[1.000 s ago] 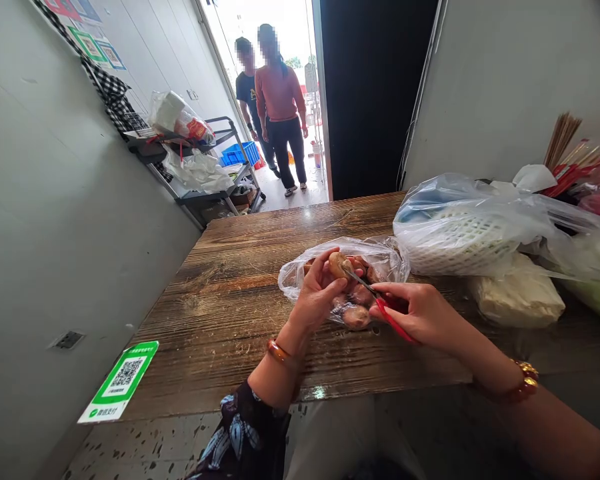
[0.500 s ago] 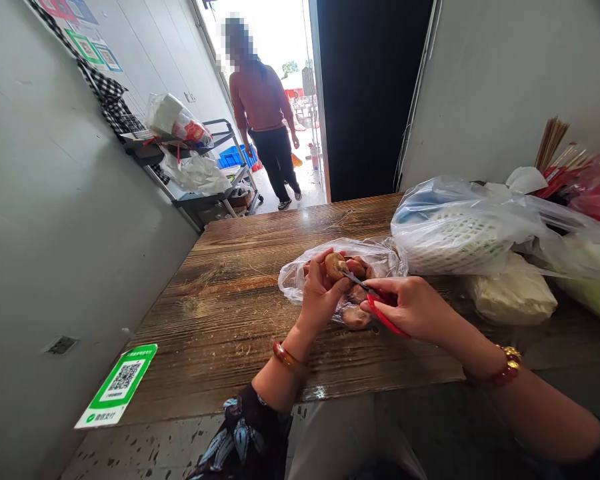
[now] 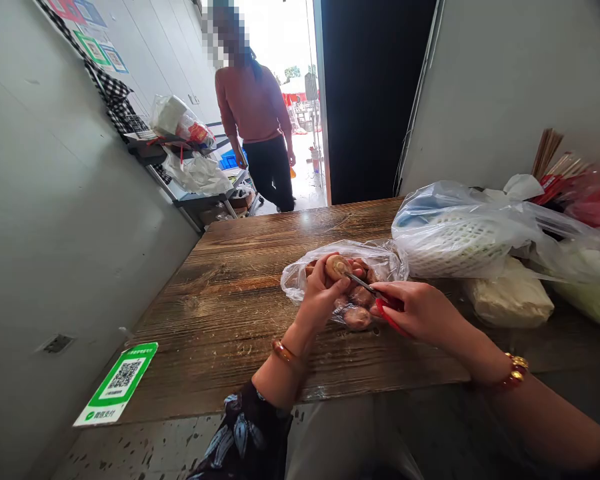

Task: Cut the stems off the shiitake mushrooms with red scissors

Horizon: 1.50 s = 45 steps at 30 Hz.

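Between the fingers of my left hand (image 3: 321, 288) is a brown mushroom (image 3: 338, 267), its pale underside turned toward the scissors. My right hand (image 3: 414, 307) is closed round the red handles of the scissors (image 3: 393, 316), whose blades reach to the mushroom's stem side. Whether the blades are parted is too small to tell. Below and behind both hands lies an opened clear plastic bag (image 3: 294, 280) with several more mushrooms (image 3: 357, 317) in it. My left hand hides part of the bag.
On the wooden table's (image 3: 220, 320) right side lie a plastic bag with netted produce (image 3: 455, 243), a pale wrapped bundle (image 3: 510, 293) and wooden skewers (image 3: 547, 153). A QR-code card (image 3: 117, 385) sits at the left corner. Beyond, a person (image 3: 255, 107) stands near a loaded cart (image 3: 200, 197).
The scissors and my right hand have shifted slightly right and down, and the mushroom has tilted a little in my left hand. The person at the doorway has come nearer.
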{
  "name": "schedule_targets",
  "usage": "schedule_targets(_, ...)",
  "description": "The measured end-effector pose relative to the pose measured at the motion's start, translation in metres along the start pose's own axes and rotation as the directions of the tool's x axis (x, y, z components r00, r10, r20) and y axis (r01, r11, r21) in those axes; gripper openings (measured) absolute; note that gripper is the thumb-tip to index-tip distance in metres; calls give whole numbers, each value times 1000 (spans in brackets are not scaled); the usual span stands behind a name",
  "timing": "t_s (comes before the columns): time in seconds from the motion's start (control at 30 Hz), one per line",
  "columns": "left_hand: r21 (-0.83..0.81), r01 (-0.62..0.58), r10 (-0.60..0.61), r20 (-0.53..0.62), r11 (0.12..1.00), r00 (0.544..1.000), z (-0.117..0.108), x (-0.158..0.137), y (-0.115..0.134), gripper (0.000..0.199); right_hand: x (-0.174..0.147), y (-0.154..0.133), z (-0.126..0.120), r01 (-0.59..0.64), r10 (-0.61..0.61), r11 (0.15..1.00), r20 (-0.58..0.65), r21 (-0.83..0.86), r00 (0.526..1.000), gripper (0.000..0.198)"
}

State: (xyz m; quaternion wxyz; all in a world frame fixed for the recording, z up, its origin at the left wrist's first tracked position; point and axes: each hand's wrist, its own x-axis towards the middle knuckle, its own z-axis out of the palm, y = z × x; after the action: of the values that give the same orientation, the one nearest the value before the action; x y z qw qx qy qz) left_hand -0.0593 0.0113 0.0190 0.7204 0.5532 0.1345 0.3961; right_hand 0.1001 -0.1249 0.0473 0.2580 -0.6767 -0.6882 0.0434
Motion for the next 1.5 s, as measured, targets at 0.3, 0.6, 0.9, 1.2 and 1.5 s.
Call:
schedule_targets(0.3,-20,48,-48,-14,999,999,0,0,-1,56,1,10,-1,3,-12,995,-97,-97,995,36)
schedule_targets(0.6,-10,98,-98,12,995,995,-1,0,-2,62,18,23,11,-99,19,853,160,512,987,41)
schedule_targets(0.9,-15,201,-197,140,979,970,0,-2,-2,57,2,38,34,-348,-6,103,351,932,936,50)
schedule_targets(1.2,22,142,-142,0,990,990,0,2,13,52,-1,57,27,-191,311,485,36,853,950,53)
schedule_targets(1.5,570,-17,228,-301,821,926,-19,6,23,43,2,43,13,-76,63,990,-107,-120,992,40)
